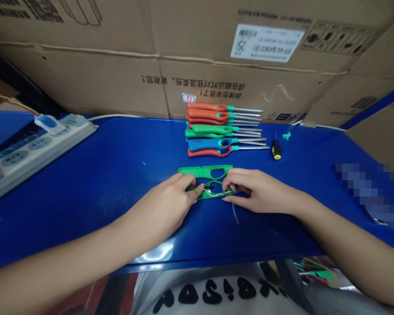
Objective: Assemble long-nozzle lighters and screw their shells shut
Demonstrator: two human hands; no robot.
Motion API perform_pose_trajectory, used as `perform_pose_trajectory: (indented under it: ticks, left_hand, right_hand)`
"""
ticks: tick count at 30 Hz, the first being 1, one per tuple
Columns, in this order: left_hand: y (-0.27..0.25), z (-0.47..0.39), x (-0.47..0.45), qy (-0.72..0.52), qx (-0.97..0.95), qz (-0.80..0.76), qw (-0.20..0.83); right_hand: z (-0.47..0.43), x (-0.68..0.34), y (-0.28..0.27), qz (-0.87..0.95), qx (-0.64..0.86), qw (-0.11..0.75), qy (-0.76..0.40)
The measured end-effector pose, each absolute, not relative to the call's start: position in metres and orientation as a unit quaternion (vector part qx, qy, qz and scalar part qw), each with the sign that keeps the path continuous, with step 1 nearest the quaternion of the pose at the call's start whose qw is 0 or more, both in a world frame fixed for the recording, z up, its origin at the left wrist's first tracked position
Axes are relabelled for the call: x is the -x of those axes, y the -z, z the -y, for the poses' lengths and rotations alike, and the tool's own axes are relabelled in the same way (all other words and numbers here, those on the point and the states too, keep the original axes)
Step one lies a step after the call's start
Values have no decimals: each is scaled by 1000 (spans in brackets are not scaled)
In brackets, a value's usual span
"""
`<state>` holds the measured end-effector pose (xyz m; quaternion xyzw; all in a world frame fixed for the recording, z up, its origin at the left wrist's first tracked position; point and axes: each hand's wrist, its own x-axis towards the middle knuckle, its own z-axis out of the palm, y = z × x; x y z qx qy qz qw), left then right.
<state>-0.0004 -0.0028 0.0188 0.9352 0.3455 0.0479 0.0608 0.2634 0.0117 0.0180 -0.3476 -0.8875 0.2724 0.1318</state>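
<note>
On the blue table lies an opened green lighter half-shell [213, 195], with a white wire and a small black part inside it. My left hand [179, 194] is closed on the left end of this half-shell, thumb near the black part. At its right end, the fingers of my right hand [249, 186] are curled in a pinch around the shell and the wire; the exact spot they grip is partly hidden. The other green half-shell [197, 171] lies just behind, with its trigger opening showing. A thin pale wire end [235, 213] sticks out below my right hand.
Behind the shells, several long-nosed lighters [210, 142] in orange, green, blue and red are stacked. A black-and-yellow screwdriver [276, 148] and a small teal part [286, 136] lie to their right. A power strip [42, 144] stands left; a cardboard box [118, 83] walls off the back.
</note>
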Motion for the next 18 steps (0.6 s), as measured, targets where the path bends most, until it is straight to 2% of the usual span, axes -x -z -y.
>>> perform_pose_trajectory:
  ticks: [3,6,7,8,10,11,14,18]
  left_hand:
    - [-18,4,1,-62,-938,-336,57]
    - [-17,5,2,-75,-940,-329,49]
    - [-16,5,3,-78,-940,-328,50]
    - [-16,5,3,-81,-940,-327,53]
    - [-15,5,3,-89,-941,-320,63]
    - [-15,6,3,-93,-942,-315,69]
    - [-14,6,2,-101,-942,-308,85]
    - [-13,4,1,-104,-939,-310,102]
  right_hand:
    - [-22,-274,-19,876,350,227,-244]
    - [-48,-308,-22,797,465,378,-75]
    - [-58,-324,-22,759,518,395,-2]
    - [-68,-342,-21,731,568,374,50]
    - [-85,-376,-15,693,659,274,101]
    - [-91,-391,-11,672,698,224,104]
    - [-102,-420,4,646,745,144,83]
    - [-106,-428,13,620,774,106,66]
